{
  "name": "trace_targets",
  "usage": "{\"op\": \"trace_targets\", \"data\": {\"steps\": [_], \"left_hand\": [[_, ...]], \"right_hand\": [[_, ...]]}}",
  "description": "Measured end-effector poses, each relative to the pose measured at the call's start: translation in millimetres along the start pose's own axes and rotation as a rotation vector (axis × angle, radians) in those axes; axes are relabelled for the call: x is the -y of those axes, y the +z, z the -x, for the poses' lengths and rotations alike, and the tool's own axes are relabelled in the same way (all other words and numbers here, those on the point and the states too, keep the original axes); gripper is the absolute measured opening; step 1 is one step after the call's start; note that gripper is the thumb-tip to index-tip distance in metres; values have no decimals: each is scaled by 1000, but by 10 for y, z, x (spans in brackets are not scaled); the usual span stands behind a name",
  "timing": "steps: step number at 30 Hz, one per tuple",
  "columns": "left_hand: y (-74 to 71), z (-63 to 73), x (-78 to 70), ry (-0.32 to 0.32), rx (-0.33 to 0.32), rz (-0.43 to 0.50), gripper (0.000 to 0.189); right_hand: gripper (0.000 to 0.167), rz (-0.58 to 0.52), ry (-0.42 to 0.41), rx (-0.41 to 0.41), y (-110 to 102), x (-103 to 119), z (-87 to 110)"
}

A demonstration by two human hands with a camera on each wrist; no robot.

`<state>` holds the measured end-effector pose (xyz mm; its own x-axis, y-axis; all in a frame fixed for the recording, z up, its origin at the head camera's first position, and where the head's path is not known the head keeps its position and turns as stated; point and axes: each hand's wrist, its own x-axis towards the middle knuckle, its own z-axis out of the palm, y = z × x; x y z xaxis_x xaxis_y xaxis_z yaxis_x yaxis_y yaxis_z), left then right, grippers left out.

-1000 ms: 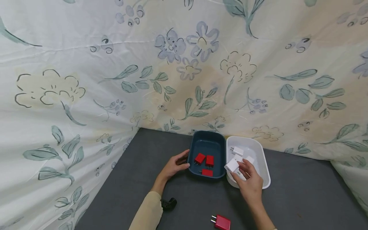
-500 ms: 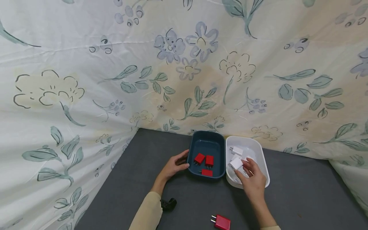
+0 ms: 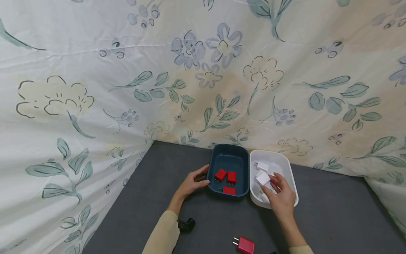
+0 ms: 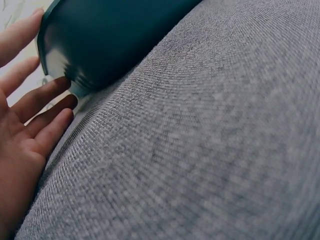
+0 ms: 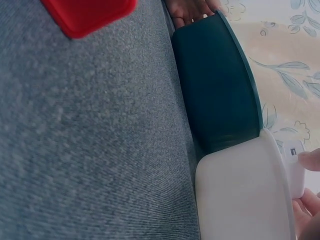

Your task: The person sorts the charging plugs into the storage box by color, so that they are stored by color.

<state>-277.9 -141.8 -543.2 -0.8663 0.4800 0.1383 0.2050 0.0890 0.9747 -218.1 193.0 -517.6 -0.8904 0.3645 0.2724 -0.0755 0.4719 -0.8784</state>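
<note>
My right hand (image 3: 282,197) pinches a white plug-in charger (image 3: 262,179) over the white bin (image 3: 283,165), with thumb and fingers on its sides. Its port end shows beyond the bin's rim in the right wrist view, where the charger (image 5: 296,170) sits between thumb and fingers. Other white chargers lie in that bin, partly hidden by the hand. At the left side of the dark blue bin (image 3: 229,158), my left hand (image 3: 190,184) rests its spread fingers on the outer wall. Several red chargers (image 3: 231,177) lie inside the blue bin.
Another red charger (image 3: 245,245) lies on the grey cloth-covered table (image 3: 209,225) near the front, prongs to the left. Both bins stand side by side against a floral curtain (image 3: 203,106). A black strap piece (image 3: 187,225) shows by the left sleeve.
My right hand has carried the white charger slightly right and away from me, further over the white bin. The left hand and both bins stay where they were.
</note>
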Motion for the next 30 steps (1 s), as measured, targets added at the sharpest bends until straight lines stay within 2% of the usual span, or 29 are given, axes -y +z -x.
{"op": "trace_targets", "data": {"steps": [3, 6, 11, 17, 30], "left_hand": [[-4, -14, 11, 4, 9, -4, 69], [-15, -50, 120, 2, 14, 1, 69], [-12, -92, 303, 10, -15, 2, 67], [1, -90, 328, 22, -43, -7, 65], [-3, -74, 336, 43, -47, -8, 66]], "right_hand": [[66, -5, -7, 9, 4, -11, -15], [65, -10, -10, 18, 5, -16, -22], [64, -9, -4, 30, 2, -4, -26], [60, -34, -21, 12, -10, 15, -20], [49, -70, -104, 28, 21, 18, 117]]}}
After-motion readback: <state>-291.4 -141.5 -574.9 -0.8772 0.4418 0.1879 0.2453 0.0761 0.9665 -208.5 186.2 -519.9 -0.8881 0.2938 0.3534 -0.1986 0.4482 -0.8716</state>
